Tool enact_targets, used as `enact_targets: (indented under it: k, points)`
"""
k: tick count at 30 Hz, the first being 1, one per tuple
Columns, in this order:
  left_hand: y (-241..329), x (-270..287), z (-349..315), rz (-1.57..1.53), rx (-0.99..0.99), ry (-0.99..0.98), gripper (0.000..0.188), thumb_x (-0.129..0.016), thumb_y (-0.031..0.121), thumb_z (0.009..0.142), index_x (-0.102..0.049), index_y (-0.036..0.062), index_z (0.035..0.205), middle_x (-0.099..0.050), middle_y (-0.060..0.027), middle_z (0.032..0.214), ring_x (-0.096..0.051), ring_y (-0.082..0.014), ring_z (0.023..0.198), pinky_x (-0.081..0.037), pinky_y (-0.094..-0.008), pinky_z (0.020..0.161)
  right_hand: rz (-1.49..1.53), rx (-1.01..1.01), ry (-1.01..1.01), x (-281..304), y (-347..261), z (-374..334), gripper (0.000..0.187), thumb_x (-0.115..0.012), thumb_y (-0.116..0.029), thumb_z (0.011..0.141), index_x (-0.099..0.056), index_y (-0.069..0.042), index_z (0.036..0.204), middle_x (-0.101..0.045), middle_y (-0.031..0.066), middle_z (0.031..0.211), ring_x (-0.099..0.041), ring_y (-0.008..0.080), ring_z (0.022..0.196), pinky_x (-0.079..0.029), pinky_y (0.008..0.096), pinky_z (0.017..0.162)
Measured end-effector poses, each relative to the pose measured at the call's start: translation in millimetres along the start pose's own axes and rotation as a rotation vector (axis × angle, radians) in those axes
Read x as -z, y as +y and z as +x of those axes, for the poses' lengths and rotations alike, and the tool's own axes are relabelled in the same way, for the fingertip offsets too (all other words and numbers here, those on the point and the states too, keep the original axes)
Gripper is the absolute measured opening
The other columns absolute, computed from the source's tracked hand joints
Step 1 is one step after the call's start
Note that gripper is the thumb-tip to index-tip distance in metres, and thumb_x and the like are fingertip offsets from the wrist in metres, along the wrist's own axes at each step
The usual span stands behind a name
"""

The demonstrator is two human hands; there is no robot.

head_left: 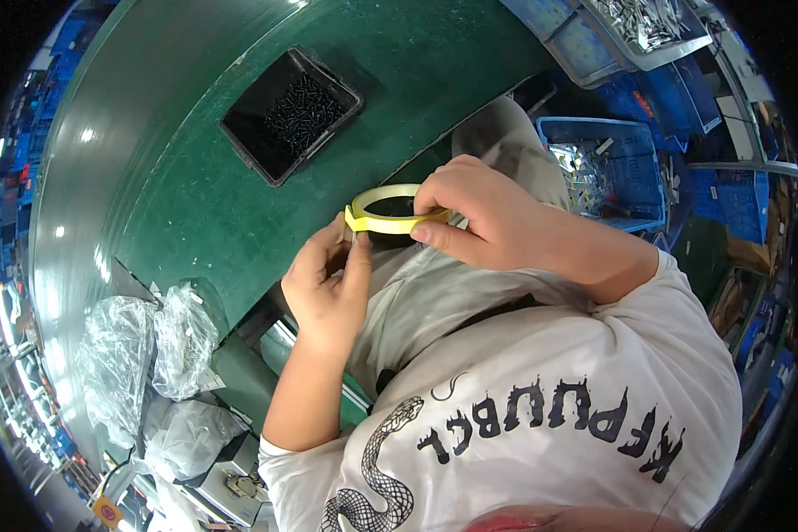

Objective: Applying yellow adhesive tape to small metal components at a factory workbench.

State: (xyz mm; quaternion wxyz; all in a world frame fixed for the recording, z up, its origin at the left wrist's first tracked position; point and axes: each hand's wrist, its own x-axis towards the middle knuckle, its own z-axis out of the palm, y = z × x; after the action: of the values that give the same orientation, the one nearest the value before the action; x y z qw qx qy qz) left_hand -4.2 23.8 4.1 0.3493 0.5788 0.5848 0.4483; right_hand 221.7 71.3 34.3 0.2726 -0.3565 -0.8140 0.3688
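A roll of yellow adhesive tape (386,224) is held over my lap, close to the bench edge. My right hand (481,215) grips its right side, thumb outside and fingers reaching into the ring. At the roll's left side, where a bit of tape lifts away, the thumb and fingers of my left hand (326,282) are pinched together. A thin greyish sliver shows between those fingertips, too small to name. Beyond the hands on the green bench stands a black bin (250,129) with many small dark pieces (303,111) inside.
Clear plastic bags (120,355) lie at the bench's left end. To my right stands a blue crate (598,129) of small mixed parts; above it a grey bin (674,64) holds metal pieces. The green bench (417,80) spans the far side.
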Motion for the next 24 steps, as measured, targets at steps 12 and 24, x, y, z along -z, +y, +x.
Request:
enact_targets:
  k: [12, 24]
  points:
    - [6.4, 3.6, -5.2, 0.069, -0.227, -0.014, 0.011, -0.064, 0.004, 0.092, -0.065, -0.0006, 0.102, -0.073, -0.0108, 0.081, -0.07, -0.0147, 0.07, -0.053, -0.0251, 0.065, -0.071, 0.046, 0.02, 4.5, -0.7, -2.5, 0.017, -0.069, -0.019, 0.088, -0.058, -0.007, 0.091, -0.057, 0.0048, 0.078, -0.054, 0.0239, 0.071, -0.039, 0.0359, 0.075]
    - [4.3, 1.5, -7.2, -0.242, -0.142, -0.072, 0.008, -0.059, 0.002, 0.095, -0.063, -0.0035, 0.099, -0.073, -0.0137, 0.092, -0.069, -0.0149, 0.077, -0.054, -0.0259, 0.069, -0.079, 0.021, 0.019, 1.8, 2.2, -1.8, 0.017, -0.068, -0.02, 0.089, -0.057, -0.007, 0.089, -0.056, 0.0049, 0.077, -0.054, 0.0239, 0.071, -0.039, 0.0356, 0.075]
